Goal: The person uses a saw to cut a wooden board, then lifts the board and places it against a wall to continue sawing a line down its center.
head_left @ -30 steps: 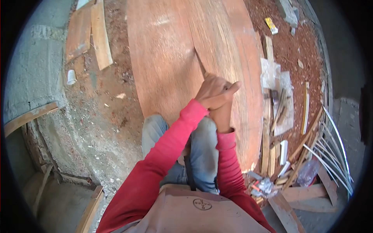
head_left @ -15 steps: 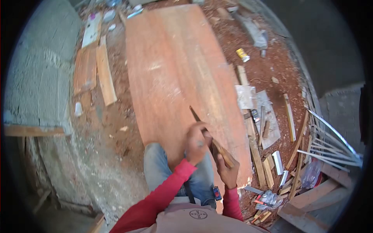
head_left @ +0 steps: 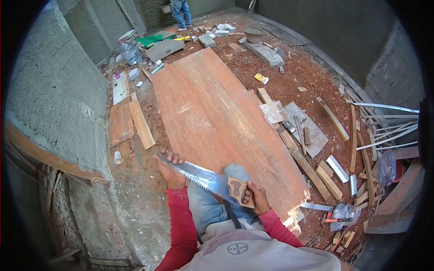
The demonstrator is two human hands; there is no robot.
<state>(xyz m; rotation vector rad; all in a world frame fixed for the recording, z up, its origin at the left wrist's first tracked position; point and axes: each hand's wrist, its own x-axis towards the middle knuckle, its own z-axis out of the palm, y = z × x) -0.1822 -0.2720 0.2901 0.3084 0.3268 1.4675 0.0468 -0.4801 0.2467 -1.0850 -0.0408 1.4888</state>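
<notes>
A hand saw [head_left: 205,176] lies across the view above my lap, its toothed edge facing down and left. My right hand [head_left: 257,197] is closed round its wooden handle. My left hand [head_left: 171,169] holds the far end of the blade, fingers over the top. Beneath and beyond the saw is a large reddish plywood sheet [head_left: 217,108], and its near right corner looks splintered. My knee in blue jeans [head_left: 237,171] overlaps the sheet's near edge.
Wood strips [head_left: 304,168] and a grey board [head_left: 312,131] lie right of the sheet. Short planks [head_left: 141,119] and a white cup [head_left: 118,157] are at left. A person in jeans [head_left: 181,13] stands at the back, near a water bottle [head_left: 130,53] and blocks [head_left: 267,54].
The view has tilted up and turned. The saw, edge-on before, now shows its flat side. My left hand has moved left, out to the blade's end.
</notes>
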